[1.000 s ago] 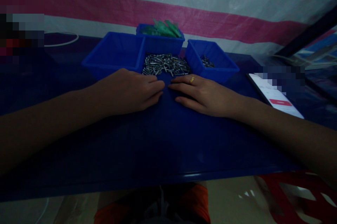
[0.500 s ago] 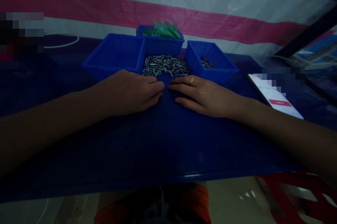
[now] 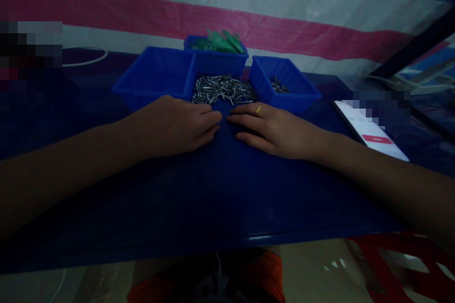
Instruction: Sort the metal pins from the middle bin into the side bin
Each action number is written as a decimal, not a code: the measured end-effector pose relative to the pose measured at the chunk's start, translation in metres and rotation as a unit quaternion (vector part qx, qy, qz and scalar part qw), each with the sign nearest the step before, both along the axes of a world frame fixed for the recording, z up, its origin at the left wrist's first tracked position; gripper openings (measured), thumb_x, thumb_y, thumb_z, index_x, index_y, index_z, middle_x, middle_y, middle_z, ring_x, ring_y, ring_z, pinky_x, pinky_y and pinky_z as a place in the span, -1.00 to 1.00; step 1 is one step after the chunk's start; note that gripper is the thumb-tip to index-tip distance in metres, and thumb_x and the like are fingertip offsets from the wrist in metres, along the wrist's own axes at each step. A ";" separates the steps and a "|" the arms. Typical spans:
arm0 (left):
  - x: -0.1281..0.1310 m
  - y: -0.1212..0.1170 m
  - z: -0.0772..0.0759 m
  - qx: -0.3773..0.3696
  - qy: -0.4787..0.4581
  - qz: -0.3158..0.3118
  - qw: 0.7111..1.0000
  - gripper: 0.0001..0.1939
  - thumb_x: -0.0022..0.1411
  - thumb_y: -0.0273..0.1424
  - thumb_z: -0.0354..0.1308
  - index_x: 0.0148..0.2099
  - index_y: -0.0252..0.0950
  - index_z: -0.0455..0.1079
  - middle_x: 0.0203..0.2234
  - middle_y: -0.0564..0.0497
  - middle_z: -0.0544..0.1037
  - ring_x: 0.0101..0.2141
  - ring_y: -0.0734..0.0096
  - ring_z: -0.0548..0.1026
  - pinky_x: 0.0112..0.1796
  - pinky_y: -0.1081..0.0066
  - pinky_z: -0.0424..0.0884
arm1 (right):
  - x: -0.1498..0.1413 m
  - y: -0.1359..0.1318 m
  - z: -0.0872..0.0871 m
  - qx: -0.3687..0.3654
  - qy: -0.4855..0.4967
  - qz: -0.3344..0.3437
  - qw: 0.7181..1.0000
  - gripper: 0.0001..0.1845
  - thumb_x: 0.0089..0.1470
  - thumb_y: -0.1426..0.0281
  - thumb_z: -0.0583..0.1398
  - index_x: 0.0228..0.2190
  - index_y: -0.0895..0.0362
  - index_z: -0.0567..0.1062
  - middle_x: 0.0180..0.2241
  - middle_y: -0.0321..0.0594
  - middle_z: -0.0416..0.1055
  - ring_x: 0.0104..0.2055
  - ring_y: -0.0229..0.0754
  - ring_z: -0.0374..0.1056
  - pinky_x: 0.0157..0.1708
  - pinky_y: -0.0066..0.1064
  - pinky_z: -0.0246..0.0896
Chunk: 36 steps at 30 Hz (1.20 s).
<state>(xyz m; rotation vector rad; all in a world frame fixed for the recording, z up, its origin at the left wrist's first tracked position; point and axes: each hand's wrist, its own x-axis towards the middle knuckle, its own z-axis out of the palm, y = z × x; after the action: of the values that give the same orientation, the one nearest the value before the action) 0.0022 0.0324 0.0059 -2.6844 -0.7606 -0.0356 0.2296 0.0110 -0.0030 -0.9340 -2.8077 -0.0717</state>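
Observation:
My left hand (image 3: 181, 125) rests on the blue table (image 3: 227, 194), fingers curled in and thumb close to the forefinger. Its palm faces down, so anything within is hidden. Opposite it lies my right hand (image 3: 273, 130), palm down, fingers stretched and slightly apart, a gold ring on one. A small gap separates the fingertips of both hands. Just beyond them spreads a pile of small silver metal pins (image 3: 222, 87), which look like rivets or screws. Neither hand visibly holds any of them.
Behind my left hand stands a blue bin (image 3: 151, 89). Another blue bin (image 3: 220, 62) at the back holds green packets (image 3: 222, 42). The right blue bin (image 3: 298, 96) contains some metal pieces (image 3: 279, 85). A lit phone (image 3: 373, 134) lies to the right, above a red stool (image 3: 387, 265).
Both hands keep their place and pose. The view has shifted very slightly; the pins and bins stay as they were.

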 end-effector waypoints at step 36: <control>-0.001 0.001 -0.002 0.007 -0.002 -0.006 1.000 -0.70 0.28 -0.30 -0.19 -0.19 -0.23 0.35 -0.45 0.02 0.46 -0.56 0.45 0.37 -0.58 0.46 0.02 | 0.000 0.000 0.000 0.005 -0.005 0.001 1.000 -0.53 0.21 0.28 -0.03 0.04 0.31 0.31 0.03 0.08 0.27 0.05 -0.05 0.23 0.04 -0.16 0.15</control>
<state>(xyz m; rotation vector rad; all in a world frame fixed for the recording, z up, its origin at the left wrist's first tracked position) 0.0014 0.0337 0.0034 -2.6765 -0.7423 -0.0479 0.2294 0.0113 -0.0033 -0.9303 -2.8155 -0.0908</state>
